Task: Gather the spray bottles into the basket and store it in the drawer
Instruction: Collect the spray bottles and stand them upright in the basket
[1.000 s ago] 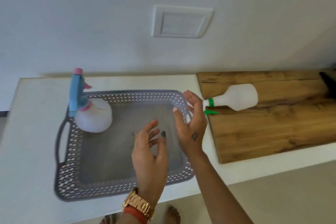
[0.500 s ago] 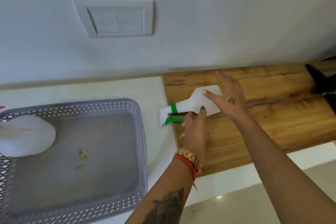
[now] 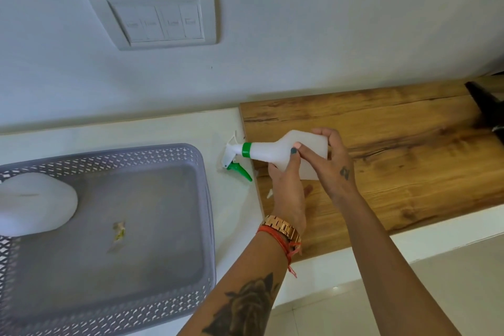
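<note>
Hands, left hand [image 3: 287,183] and right hand [image 3: 331,163], both gripped an unlabelled white spray bottle [image 3: 268,151]; at nine o'clock, a basket [image 3: 203,199] held another bottle [image 3: 35,206].

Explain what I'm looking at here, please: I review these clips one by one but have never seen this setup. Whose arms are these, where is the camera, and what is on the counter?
There is no machine: a person wears one wide-angle camera on the head, looking down at their own arms. The left hand, with the gold watch, and the right hand both grip a white spray bottle with a green collar and trigger, lying sideways over the edge of a wooden board. On the pale counter to the left sits a grey perforated basket, holding another white bottle, only partly in view, and a small scrap. A switch plate is on the wall. A dark object at the right edge is unclear.
</note>
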